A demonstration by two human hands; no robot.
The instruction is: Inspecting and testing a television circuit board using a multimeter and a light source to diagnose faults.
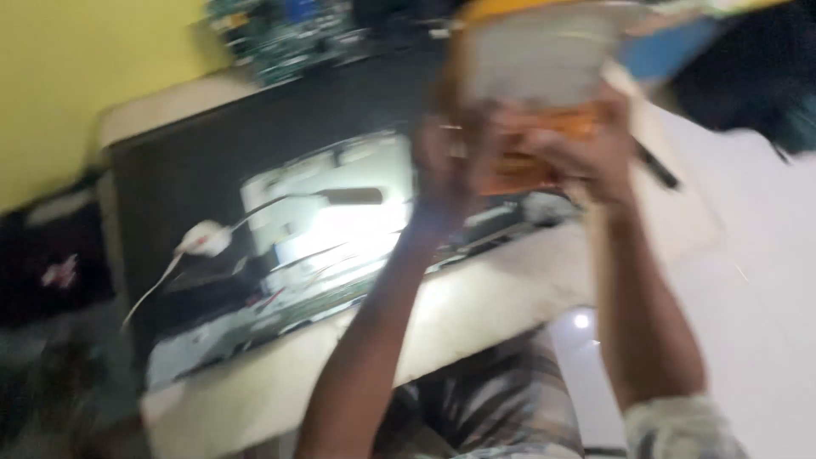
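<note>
The orange-lidded plastic container (531, 76), raised close to the camera above the dark flat panel (255, 212) lying on the bench, looks light and rigid, probably smooth enough to slip; its lower orange edge seems the surest place to grip. Both hands close on that edge: the left hand (446, 166) and the right hand (586, 157), fingers curled, though blur hides detail. A green circuit board (280, 34) lies beyond the panel.
</note>
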